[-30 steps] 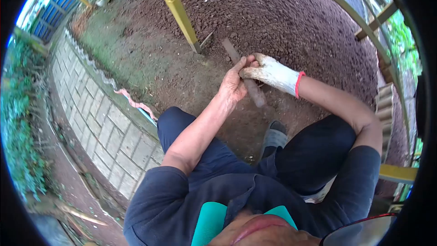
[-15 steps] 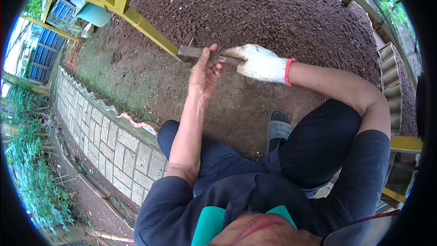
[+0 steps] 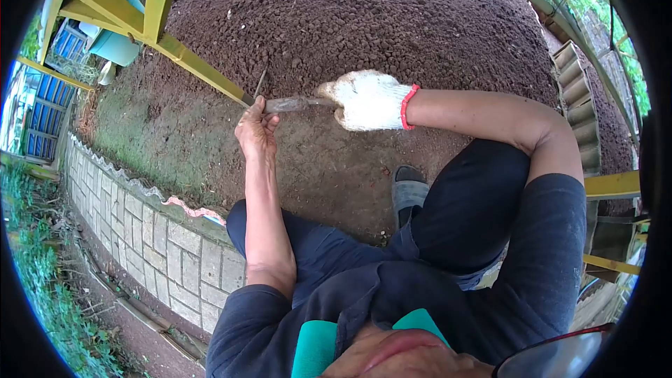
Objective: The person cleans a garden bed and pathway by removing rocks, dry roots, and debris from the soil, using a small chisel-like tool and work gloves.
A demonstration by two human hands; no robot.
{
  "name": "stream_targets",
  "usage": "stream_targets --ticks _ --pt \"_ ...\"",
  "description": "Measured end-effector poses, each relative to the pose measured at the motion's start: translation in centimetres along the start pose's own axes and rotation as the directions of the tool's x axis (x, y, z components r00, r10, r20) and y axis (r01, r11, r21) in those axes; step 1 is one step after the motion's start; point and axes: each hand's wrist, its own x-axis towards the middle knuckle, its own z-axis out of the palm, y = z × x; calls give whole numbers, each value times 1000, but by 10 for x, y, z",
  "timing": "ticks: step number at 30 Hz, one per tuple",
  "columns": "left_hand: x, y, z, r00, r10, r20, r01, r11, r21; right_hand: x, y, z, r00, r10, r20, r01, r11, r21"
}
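Observation:
A short, worn brown handle (image 3: 297,103), wood-like in look, lies level between my two hands above bare ground. My left hand (image 3: 257,131), ungloved, is closed with thumb and fingers on its left end. My right hand (image 3: 369,101) wears a white knitted glove with a red cuff and soil-stained fingertips. It is closed around the narrower right end, and the glove hides whatever part of the tool lies there. Just beyond my left hand, a thin stick (image 3: 262,82) slants up from the soil.
Loose dark soil (image 3: 392,28) spreads ahead. A yellow post frame (image 3: 203,73) stands close by my left hand, with a pale green bucket (image 3: 115,47) behind it. A paved path (image 3: 164,238) curves along the left. Corrugated sheets (image 3: 579,108) stand at the right.
My left hand has slid from the handle's middle to its left end, leaving more of the handle exposed between the hands. The view has shifted slightly right.

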Motion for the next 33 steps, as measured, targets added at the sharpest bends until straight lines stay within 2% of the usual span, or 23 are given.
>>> stream_targets --ticks 2,3,5,7,8,9,10,11,12,14,16,18,20,22,25,28,29,32,33 --pt "-12 4 10 994 97 -47 -91 989 113 2 1 -3 998 -44 -39 45 999 7" --pt "-20 5 16 988 138 -75 -129 986 106 1 -4 -8 999 -31 -15 30 999 -37" --pt "-8 -6 7 988 156 6 -155 974 163 0 0 -2 992 -87 -93 82 995 -58" --pt "-6 -8 -2 986 161 -48 -152 976 155 -2 -12 -19 999 -29 38 32 996 -82" --pt "-6 -5 -6 988 133 -76 -121 983 140 -4 -12 -24 999 -26 29 29 995 -99" --pt "-2 -2 -19 966 253 -47 -219 904 367 -6 -10 -26 1000 -18 14 20 988 -154" --pt "4 5 -33 932 362 7 -301 763 572 -9 -13 -34 999 -33 2 33 986 -162" --pt "8 11 -45 852 520 52 -372 533 760 -7 -7 -35 998 -51 -24 47 986 -158" --pt "10 18 -58 749 650 125 -372 257 892 -5 -5 -40 998 -65 -17 61 983 -173" --pt "5 30 -91 640 707 302 -297 -135 945 -7 -19 -58 999 -32 -24 26 978 -209" --pt "-1 52 -129 814 539 219 -214 -73 974 1 -14 -59 991 -95 -91 69 963 -260" --pt "24 44 -195 853 478 207 -212 -45 976 5 -19 -64 980 -131 -153 86 959 -272" --pt "6 48 -217 927 376 7 -32 61 998 7 -30 -71 981 -123 -151 81 962 -263" --pt "-23 49 -234 902 432 30 -48 32 998 11 -40 -78 981 -131 -141 90 960 -264" --pt "-27 31 -268 824 566 -22 49 -32 998 15 -49 -76 983 -148 -110 108 946 -306" --pt "-35 20 -284 782 604 -151 73 151 986 15 -49 -71 962 -248 -114 196 918 -345" --pt "-37 16 -287 721 678 -141 66 136 989 15 -51 -72 970 -231 -77 190 916 -353" --pt "-53 28 -286 689 661 -295 22 388 921 6 -60 -76 974 -227 -28 199 902 -383" --pt "-39 11 -305 526 767 -367 -266 558 786 2 -62 -76 975 -222 -14 199 897 -395"
